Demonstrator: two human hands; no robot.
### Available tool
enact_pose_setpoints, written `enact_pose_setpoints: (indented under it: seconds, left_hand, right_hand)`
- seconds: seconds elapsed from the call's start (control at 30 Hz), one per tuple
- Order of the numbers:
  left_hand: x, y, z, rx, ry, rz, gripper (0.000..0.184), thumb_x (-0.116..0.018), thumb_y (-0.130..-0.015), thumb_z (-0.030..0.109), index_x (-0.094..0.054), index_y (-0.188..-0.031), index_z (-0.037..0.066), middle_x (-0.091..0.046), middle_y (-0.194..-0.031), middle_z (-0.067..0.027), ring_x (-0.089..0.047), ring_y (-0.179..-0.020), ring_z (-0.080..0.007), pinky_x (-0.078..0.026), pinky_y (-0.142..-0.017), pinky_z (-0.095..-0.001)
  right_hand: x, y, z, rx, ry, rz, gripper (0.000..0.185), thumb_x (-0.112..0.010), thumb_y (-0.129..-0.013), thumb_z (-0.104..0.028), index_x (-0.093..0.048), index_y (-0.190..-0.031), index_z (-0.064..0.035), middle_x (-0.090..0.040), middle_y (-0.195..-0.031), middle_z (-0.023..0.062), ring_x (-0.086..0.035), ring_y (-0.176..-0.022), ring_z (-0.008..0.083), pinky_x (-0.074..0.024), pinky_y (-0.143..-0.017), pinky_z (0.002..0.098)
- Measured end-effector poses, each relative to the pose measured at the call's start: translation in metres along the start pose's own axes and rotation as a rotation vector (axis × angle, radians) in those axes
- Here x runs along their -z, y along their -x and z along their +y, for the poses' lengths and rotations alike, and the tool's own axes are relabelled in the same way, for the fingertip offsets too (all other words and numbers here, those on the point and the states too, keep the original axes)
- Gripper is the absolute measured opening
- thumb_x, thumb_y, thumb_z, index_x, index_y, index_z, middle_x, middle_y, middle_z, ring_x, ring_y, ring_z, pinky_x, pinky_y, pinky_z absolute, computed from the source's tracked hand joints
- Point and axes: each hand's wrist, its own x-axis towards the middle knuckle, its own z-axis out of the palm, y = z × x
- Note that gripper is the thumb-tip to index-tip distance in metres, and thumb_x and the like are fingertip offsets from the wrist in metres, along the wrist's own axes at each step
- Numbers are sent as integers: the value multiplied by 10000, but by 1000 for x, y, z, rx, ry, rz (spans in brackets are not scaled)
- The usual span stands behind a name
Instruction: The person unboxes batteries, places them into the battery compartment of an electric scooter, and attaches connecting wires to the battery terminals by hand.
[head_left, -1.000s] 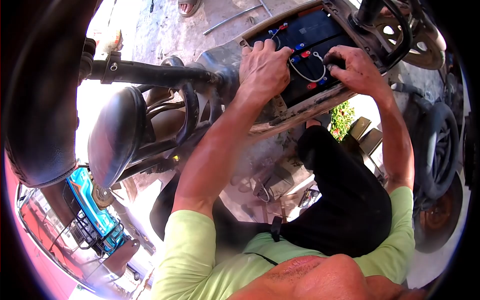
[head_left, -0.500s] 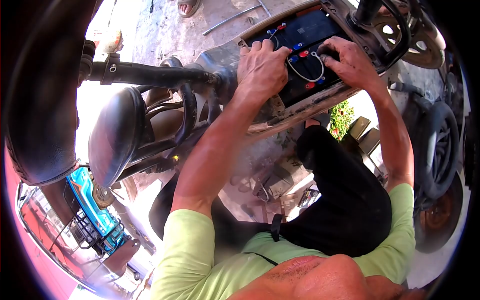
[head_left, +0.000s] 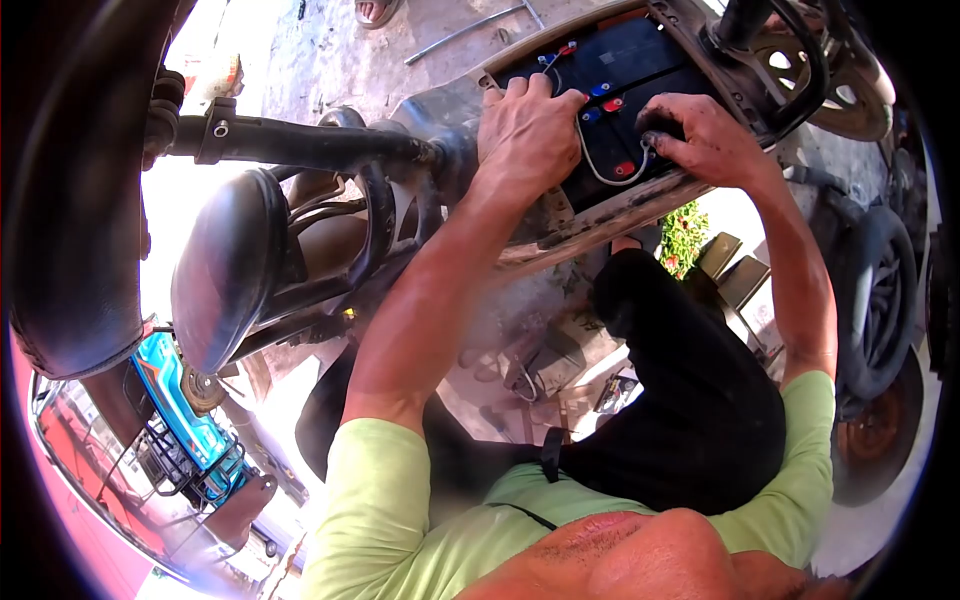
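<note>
Black batteries [head_left: 625, 48] with red and blue terminals sit in an open compartment [head_left: 600, 222] of a dusty vehicle frame. A pale grey cable [head_left: 594, 165] loops across them between my hands. My left hand [head_left: 530, 135] rests over the left part of the batteries with fingers curled, its index fingertip and thumb closed at one end of the cable, beside a red terminal. My right hand [head_left: 705, 140], fingertips blackened, pinches the other cable end above the lower right side. The left fingers hide the terminal beneath them. Another short wire [head_left: 556, 60] joins terminals at the upper left.
A black tube [head_left: 310, 142] and a seat-like pad [head_left: 225, 270] stand at left. A wheel [head_left: 880, 300] lies at right, and a metal rod [head_left: 465, 38] on the ground beyond. Another person's sandalled foot [head_left: 374, 12] shows at top. A blue vehicle [head_left: 185, 400] stands lower left.
My right hand has moved slightly down with its cable end, and the cable loop hangs lower, near the bottom red terminal. My left hand has stayed almost in place.
</note>
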Motion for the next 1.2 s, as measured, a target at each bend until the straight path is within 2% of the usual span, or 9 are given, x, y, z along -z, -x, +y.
enact_pose_setpoints:
  seconds: [0.13,0.63,0.73,1.2]
  left_hand:
    - [-1,0,-1,-1,-1,13,376,-624,-893,238,-718,-1256,219,-657,-1126,-137,-603,-1135,-326,-444,-954,-455]
    - [0,-1,-1,8,-9,-17,394,-617,-903,234,-708,-1286,213,-662,-1159,-144,-601,-1158,-329,-439,-973,-461]
    - [0,0,-1,7,11,-14,392,-617,-910,239,-707,-1290,215,-663,-1161,-145,-599,-1162,-331,-435,-981,-461]
    - [-3,0,-2,1,5,14,379,-630,-903,251,-719,-1270,214,-664,-1145,-143,-608,-1135,-330,-443,-961,-457]
  right_hand:
    - [-1,3,-2,67,55,5,208,-683,-866,-110,-675,-1029,19,-695,-949,182,-681,-907,342,-533,-830,402]
    - [-1,10,-5,36,201,-23,201,-670,-824,-79,-731,-998,0,-657,-962,135,-670,-929,319,-535,-831,402]
    - [-3,12,3,95,178,13,207,-668,-792,-26,-706,-992,1,-630,-946,135,-652,-899,319,-522,-799,390]
    - [-4,12,-1,82,259,-6,202,-676,-784,-42,-693,-980,3,-632,-941,140,-651,-903,341,-525,-800,413]
